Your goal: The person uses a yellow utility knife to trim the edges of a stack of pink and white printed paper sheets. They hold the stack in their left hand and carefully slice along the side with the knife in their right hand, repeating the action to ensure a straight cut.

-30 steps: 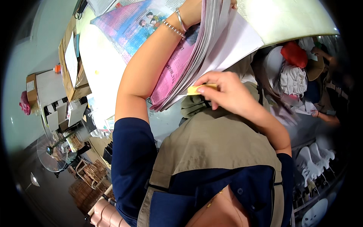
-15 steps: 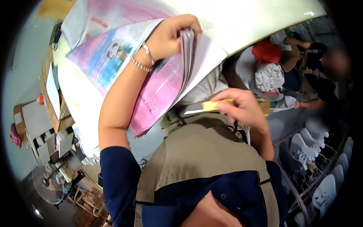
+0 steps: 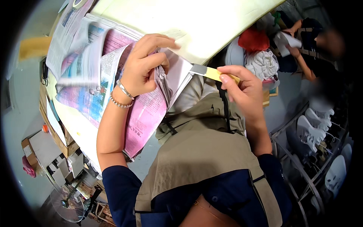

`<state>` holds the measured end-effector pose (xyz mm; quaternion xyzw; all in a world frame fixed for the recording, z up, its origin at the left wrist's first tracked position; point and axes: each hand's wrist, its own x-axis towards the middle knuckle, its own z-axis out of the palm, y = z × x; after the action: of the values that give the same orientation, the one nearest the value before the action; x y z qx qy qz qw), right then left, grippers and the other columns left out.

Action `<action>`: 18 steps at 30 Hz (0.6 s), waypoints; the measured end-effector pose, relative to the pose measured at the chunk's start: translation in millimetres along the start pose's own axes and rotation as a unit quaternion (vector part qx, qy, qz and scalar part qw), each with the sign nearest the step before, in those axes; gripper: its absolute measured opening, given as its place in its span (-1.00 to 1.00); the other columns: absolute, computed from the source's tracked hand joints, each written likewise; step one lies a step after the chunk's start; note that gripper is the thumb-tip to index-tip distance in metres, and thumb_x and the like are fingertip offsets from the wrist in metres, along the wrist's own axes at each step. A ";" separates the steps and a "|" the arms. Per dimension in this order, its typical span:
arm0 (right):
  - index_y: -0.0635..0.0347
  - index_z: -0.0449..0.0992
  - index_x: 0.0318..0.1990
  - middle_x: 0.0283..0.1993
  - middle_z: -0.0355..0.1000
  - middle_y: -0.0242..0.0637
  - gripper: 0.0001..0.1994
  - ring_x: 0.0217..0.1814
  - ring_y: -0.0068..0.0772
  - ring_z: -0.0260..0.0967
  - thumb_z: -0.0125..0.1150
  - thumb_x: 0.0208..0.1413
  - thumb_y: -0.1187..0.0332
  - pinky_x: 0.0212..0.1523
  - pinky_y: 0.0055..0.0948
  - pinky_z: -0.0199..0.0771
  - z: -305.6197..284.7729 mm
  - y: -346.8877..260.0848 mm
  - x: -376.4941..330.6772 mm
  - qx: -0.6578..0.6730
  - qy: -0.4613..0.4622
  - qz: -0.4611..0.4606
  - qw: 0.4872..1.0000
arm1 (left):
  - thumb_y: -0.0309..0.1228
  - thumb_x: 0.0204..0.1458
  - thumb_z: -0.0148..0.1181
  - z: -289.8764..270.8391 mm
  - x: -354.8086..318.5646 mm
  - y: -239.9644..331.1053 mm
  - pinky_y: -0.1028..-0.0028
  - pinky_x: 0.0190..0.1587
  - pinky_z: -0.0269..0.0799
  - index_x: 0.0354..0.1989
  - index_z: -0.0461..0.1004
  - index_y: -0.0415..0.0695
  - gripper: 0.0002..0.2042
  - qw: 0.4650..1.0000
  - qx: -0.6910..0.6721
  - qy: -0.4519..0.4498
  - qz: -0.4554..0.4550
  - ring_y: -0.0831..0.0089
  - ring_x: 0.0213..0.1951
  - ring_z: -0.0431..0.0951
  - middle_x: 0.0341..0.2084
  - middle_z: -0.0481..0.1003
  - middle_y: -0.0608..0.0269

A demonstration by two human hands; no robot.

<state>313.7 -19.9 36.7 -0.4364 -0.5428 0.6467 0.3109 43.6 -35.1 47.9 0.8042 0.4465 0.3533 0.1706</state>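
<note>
Folded newspapers with pink pages (image 3: 145, 113) lie over the near edge of the pale tabletop (image 3: 181, 19). My left hand (image 3: 141, 66), with two bracelets at the wrist, is curled at the crumpled upper fold of these newspapers; one finger stretches out above it. Between the thumb and fingers of my right hand (image 3: 245, 85) is a knife (image 3: 211, 72) with a yellow handle and a grey blade. The blade points left, its tip at the right edge of the white sheets (image 3: 179, 68) by the fold.
More newspapers (image 3: 72, 45) lie on the left of the table, one flap blurred. A white tape roll (image 3: 78, 3) shows at the top. On the right are red cloth (image 3: 254, 39), white cloth (image 3: 262, 66), another person's hands (image 3: 293, 49) and a rack with white shapes (image 3: 308, 132).
My right hand has raised the knife from near my apron to the paper edge. My left hand has moved down and loosened its fingers. A newspaper flap at the left has swung up.
</note>
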 end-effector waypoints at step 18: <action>0.23 0.57 -0.11 -0.33 0.53 -0.42 -0.84 -0.40 -0.77 0.35 0.18 0.16 0.47 -0.46 -0.70 0.26 5.1 -7.1 3.3 -0.062 -0.023 -0.029 0.997 | -0.37 -0.35 0.22 -5.1 -1.5 -1.7 0.41 -0.36 0.24 -0.69 0.29 -0.08 -0.81 0.996 0.049 -0.046 0.057 0.31 -0.44 0.41 -0.31 0.61 0.19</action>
<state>307.2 -17.7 43.0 -0.4235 -0.6017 0.6123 0.2894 38.3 -35.6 49.8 0.8508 0.4087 0.3030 0.1313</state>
